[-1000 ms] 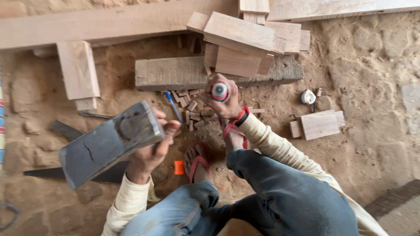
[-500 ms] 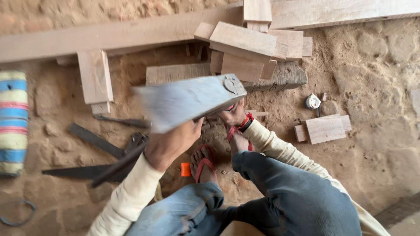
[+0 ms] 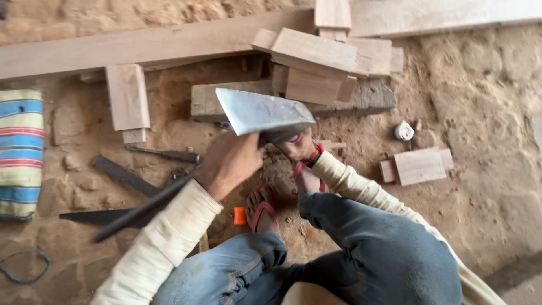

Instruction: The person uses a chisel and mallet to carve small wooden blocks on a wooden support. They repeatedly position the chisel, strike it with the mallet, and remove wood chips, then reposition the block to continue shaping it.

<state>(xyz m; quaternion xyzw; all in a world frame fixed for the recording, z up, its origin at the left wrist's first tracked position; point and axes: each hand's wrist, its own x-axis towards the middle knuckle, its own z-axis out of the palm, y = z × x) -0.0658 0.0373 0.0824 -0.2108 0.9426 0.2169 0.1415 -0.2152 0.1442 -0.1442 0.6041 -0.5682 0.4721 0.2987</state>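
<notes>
My left hand [image 3: 228, 162], closed round the adze [image 3: 262, 112], has swung its blade further right over the block [image 3: 237, 100], above my right hand [image 3: 298, 148], whose grip I cannot tell.

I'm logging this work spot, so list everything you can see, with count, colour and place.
adze: one, grey blade, dark handle, raised at centre
long plank: one, pale, along top
short board: one, pale, upper left
block pile: several, pale, top centre
grey beam: one, behind blade
small block: one, pale, right
striped cloth: one, left edge
dark tools: several, on sand, left
left hand: grip on adze
right hand: beneath blade
</notes>
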